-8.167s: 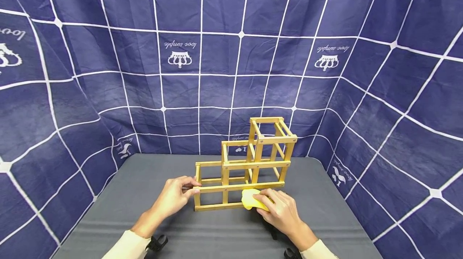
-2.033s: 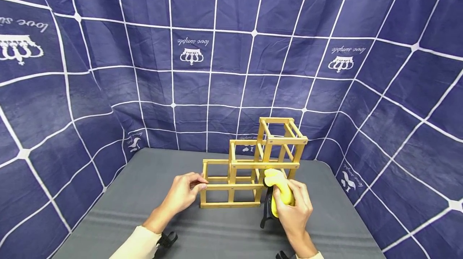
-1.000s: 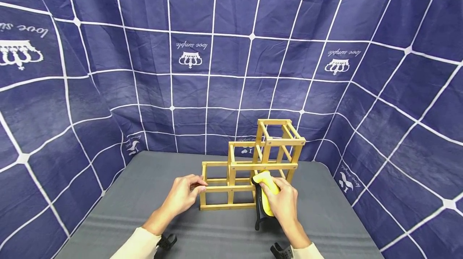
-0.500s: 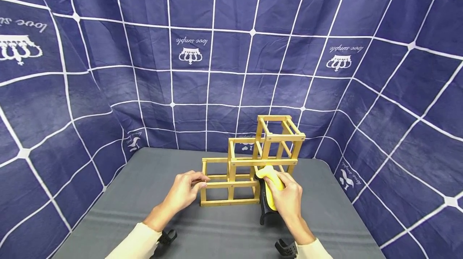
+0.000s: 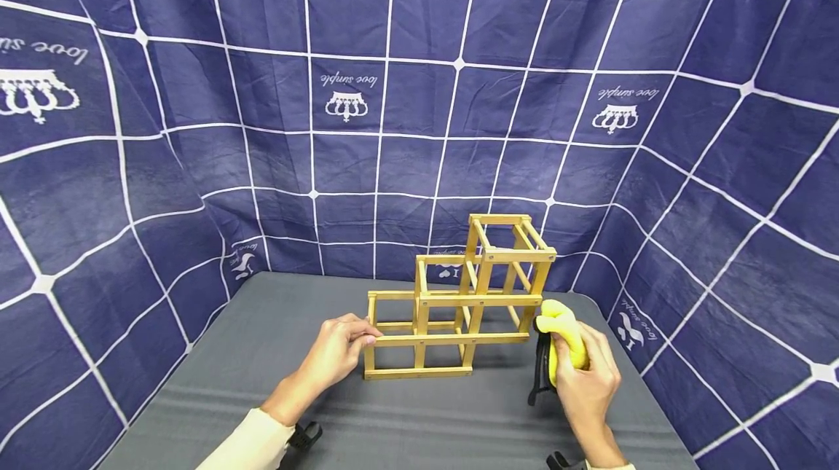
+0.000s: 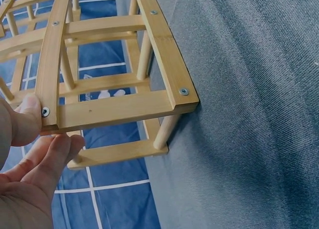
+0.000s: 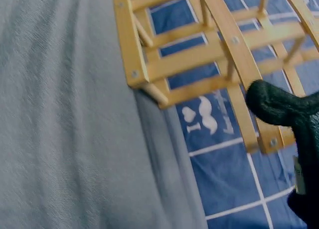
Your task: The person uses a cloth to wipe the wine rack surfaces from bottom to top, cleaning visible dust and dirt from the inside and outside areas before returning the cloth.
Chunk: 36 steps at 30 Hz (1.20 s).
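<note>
Head view: stepped pale-wood slatted rack, long axis left-right, on grey fabric-covered table
Left hand: pinches rack's left end
Right hand: grips plush yellow-and-black cloth, just beside rack's right end; contact unclear

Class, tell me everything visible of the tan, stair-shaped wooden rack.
The tan, stair-shaped wooden rack has flat slats, round dowels and silvery screws. Standing on the grey fabric-covered table, it climbs rightward in three open tiers, the middle jutting right past the bottom. The person's left grip pinches its left end.
</note>
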{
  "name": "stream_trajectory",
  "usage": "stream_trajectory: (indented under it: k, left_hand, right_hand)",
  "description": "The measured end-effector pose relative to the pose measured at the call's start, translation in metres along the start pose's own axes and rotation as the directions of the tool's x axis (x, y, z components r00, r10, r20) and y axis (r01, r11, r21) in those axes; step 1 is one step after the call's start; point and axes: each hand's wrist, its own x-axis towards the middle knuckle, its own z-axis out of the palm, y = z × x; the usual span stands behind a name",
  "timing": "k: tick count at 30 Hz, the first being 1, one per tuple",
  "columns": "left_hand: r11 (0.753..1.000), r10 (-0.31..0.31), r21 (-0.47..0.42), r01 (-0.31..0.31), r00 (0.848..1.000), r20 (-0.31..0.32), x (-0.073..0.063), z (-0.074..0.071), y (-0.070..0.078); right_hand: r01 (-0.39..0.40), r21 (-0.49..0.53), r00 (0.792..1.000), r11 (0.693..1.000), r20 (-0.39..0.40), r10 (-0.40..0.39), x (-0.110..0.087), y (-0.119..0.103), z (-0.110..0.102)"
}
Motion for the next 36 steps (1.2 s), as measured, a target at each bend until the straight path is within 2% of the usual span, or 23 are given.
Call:
stream_trajectory:
  k: [3, 6, 10, 13, 19, 27, 32, 36]
  left_hand:
    - [1.0, 0.019, 0.003, -0.019, 1.0, -0.005, 0.001, 0.0, -0.001]
    - [1.0, 0.016, 0.004, -0.016, 1.0, 0.008, 0.002, 0.0, -0.003]
    - [1.0, 0.01, 0.007, -0.01, 1.0, 0.027, 0.004, 0.001, -0.004]
    - [1.0, 0.018, 0.008, -0.019, 0.999, 0.029, 0.005, 0.001, -0.004]
    - [0.999, 0.033, 0.001, -0.033, 0.999, 0.012, 0.004, -0.001, -0.003]
    - [1.0, 0.011, 0.0, -0.011, 0.999, 0.042, 0.002, 0.0, -0.004]
    - [1.0, 0.018, 0.003, -0.018, 0.999, 0.031, 0.003, 0.0, -0.006]
    - [1.0, 0.027, 0.003, -0.027, 0.999, 0.022, 0.004, 0.0, -0.006]
  right_hand:
    - [-0.098, -0.037, 0.995, 0.995, -0.001, 0.098, 0.007, 0.005, -0.004]
    - [-0.201, -0.048, 0.973, 0.978, 0.105, 0.205, 0.013, 0.01, -0.003]
    - [-0.323, -0.029, 0.899, 0.946, 0.302, 0.316, 0.018, 0.014, 0.004]
    - [-0.381, -0.018, 0.848, 0.924, 0.391, 0.358, 0.022, 0.018, 0.01]
    - [-0.382, -0.06, 0.792, 0.922, 0.493, 0.36, 0.025, 0.021, 0.015]
    - [-0.3, -0.125, 0.75, 0.946, 0.581, 0.315, 0.008, 0.034, 0.011]
    - [-0.281, -0.141, 0.764, 0.949, 0.565, 0.31, 0.01, 0.034, 0.012]
    - [-0.332, -0.139, 0.764, 0.933, 0.54, 0.353, 0.021, 0.029, 0.016]
